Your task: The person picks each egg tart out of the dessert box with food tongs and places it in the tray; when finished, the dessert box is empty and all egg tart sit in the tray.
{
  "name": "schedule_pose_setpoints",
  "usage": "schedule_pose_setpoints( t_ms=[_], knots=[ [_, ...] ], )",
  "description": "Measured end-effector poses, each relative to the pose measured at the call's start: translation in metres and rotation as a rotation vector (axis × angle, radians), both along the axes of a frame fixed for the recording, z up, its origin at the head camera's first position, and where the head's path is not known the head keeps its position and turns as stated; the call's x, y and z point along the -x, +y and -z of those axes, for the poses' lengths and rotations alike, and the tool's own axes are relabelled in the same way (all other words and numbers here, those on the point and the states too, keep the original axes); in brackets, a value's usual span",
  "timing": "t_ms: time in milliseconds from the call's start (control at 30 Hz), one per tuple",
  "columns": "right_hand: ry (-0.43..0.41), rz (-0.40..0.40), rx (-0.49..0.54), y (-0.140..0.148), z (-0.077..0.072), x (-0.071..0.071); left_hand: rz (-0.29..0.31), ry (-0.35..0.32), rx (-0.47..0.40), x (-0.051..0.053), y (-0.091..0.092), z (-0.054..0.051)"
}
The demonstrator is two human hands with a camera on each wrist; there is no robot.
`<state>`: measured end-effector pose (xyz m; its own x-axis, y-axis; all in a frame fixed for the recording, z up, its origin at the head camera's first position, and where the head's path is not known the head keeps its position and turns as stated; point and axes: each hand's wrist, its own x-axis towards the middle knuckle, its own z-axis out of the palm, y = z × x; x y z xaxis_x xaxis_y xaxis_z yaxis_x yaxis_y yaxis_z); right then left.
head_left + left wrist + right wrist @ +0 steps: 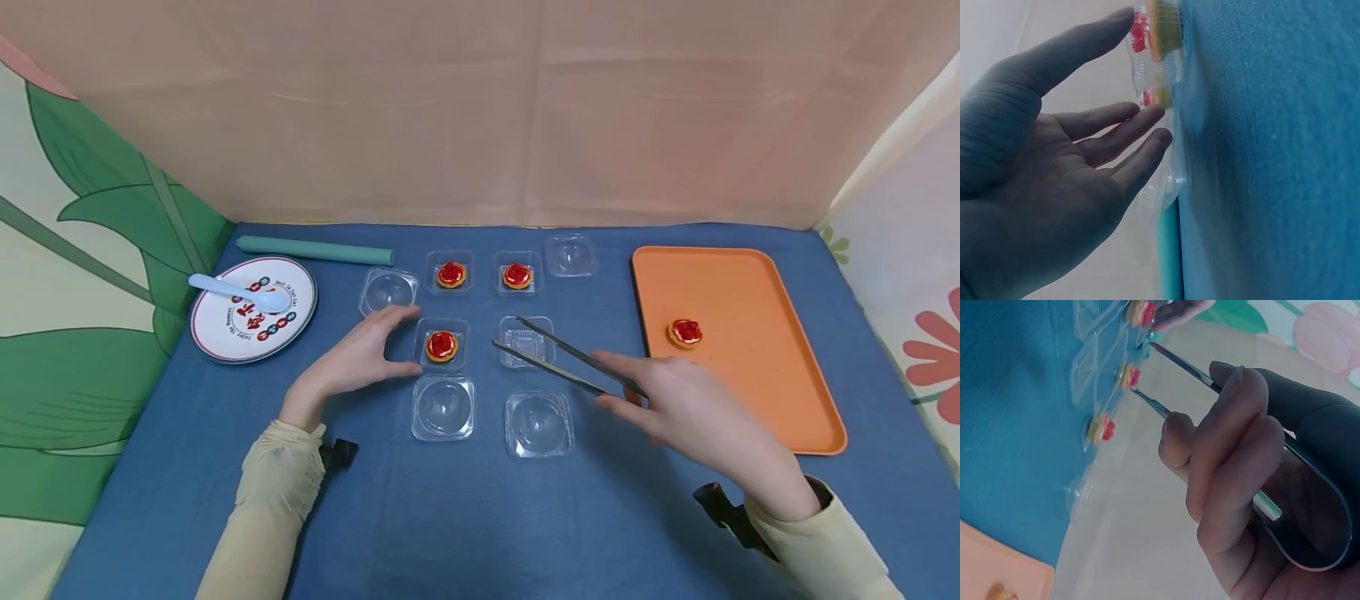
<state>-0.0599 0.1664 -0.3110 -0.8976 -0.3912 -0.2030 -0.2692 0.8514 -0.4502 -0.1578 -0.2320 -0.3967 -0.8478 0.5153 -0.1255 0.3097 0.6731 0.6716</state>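
In the head view my left hand (356, 354) hovers beside a clear plastic box that holds a small red-topped tart (442, 346). Its fingers are loosely extended, with nothing in the grasp; the left wrist view (1066, 156) agrees. My right hand (682, 408) holds metal tongs (581, 357), their arms spread and nothing between the tips. Below those tips lies a clear box base (517, 336) without a tart. Two more tarts (451, 275) (517, 277) sit in boxes behind. Another tart (686, 333) lies on the orange tray (750, 392) at right.
Several clear domed lids (443, 408) lie open around the boxes. At the left stands a white plate (213, 321) with a pale blue spoon (225, 287) on it. A teal roll (315, 249) lies along the back. Blue cloth (450, 525) covers the table.
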Motion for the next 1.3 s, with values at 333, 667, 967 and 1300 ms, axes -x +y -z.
schedule_pose_setpoints(
  t_ms=[333,667,967,1300],
  knots=[
    [-0.016,-0.039,0.013,-0.010,0.005,0.005,0.028,0.022,-0.001,-0.001,0.005,0.003],
    [0.028,-0.089,0.039,-0.021,0.009,0.006,0.023,0.036,-0.008,-0.001,0.010,0.008],
    [0.054,-0.125,0.050,-0.038,0.011,0.009,0.018,0.045,-0.004,-0.001,0.014,0.006],
    [0.098,-0.149,-0.003,-0.055,0.015,0.015,-0.007,0.055,0.021,-0.003,0.017,0.005]
  ],
)
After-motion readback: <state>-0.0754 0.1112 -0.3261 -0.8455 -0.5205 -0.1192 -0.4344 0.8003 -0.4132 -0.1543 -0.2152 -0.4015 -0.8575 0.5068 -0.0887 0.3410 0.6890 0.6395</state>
